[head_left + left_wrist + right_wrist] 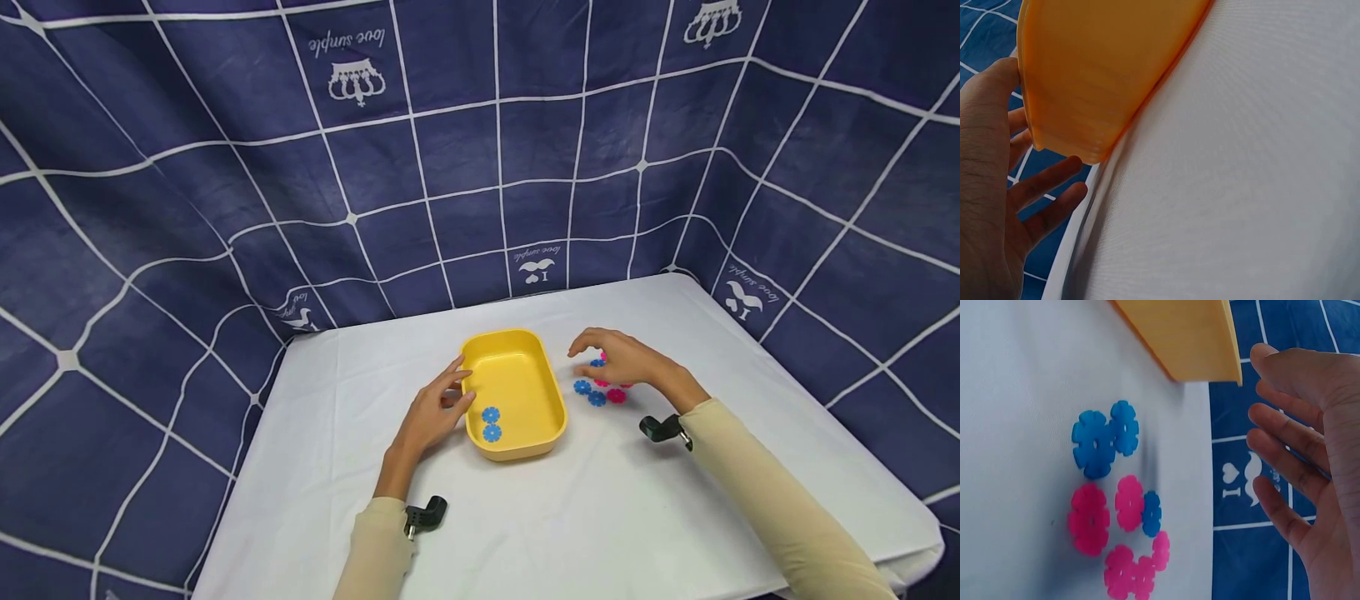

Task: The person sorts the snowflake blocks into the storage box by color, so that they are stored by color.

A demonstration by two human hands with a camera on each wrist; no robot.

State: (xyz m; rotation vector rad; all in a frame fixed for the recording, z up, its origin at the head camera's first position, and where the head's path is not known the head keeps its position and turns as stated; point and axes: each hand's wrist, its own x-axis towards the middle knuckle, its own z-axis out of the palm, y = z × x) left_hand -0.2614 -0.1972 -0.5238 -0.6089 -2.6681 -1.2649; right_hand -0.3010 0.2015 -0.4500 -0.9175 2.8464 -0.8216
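A yellow tray [517, 392] holds two blue flower-shaped plastic discs [491, 423] at its near left corner. My left hand [433, 408] is at its left side with relaxed fingers, the thumb and some fingertips at the rim. In the left wrist view the thumb touches the edge of the tray [1097, 69], and two fingers spread beside its end. To the right of the tray, my right hand [618, 357] hovers over loose discs, fingers apart and nothing between them. Blue discs [1094, 444] and several pink discs [1089, 519] lie there, partly hidden by the hand in the head view.
A white cloth [315, 467] covers the table. Dark blue curtains [450, 150] with white lines hang behind and at both sides. A black wrist camera [426, 515] sits on the left sleeve, another black wrist camera [662, 428] on the right.
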